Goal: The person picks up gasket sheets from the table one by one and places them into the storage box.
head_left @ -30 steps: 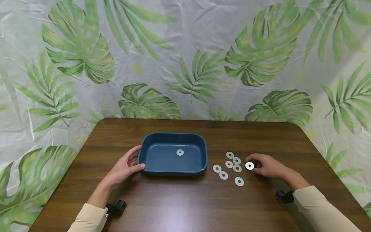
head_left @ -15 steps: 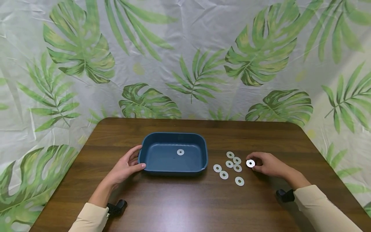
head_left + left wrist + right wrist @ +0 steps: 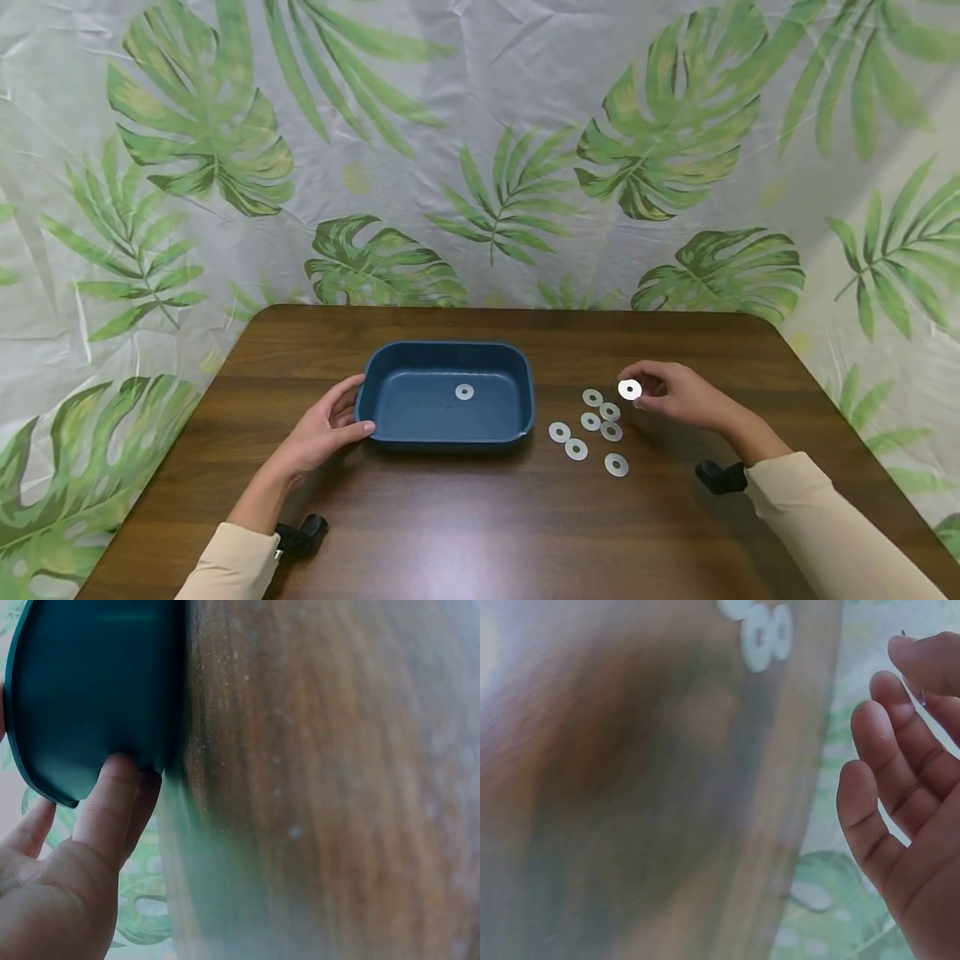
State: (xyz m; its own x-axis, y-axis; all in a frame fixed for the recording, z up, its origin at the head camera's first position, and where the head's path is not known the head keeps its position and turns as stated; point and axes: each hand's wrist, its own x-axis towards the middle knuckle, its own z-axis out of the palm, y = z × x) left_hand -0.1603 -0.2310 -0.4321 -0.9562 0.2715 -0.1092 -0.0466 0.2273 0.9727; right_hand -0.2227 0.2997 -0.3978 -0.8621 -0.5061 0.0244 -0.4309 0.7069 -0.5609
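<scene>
Since the earlier frame, the right hand point(image 3: 684, 398) has travelled toward 11 o'clock, taking a thin, flat, silvery-white, metal-looking ring washer point(image 3: 623, 390) with it; I set 12 o'clock at the far edge of the table. The left hand point(image 3: 321, 440) and the dark-blue, smooth, rounded-rectangular open tray point(image 3: 420, 417) sit as they did.

On my head feed, the right hand pinches that washer between its fingertips, the gap closed down to the disc's thickness, its bright face toward the camera. My right wrist feed shows the other fingers loosely bent, and only a thin dark edge at the pinch. The washer is at the tray's 3 o'clock, well apart from it.

The left hand is spread wide round the tray's 9 o'clock end, thumb against the near corner and fingers along the side, holding it.

Inside the tray, a matching pale ring washer point(image 3: 459, 392) lies flat, toward 1 o'clock from the floor's centre. On the dark-brown wood-grain table point(image 3: 450, 525) I count seven loose silvery-white flat washers point(image 3: 553, 432) between the tray and the right hand: four close together, a pair at their 8 o'clock, one between 5 and 6.
</scene>
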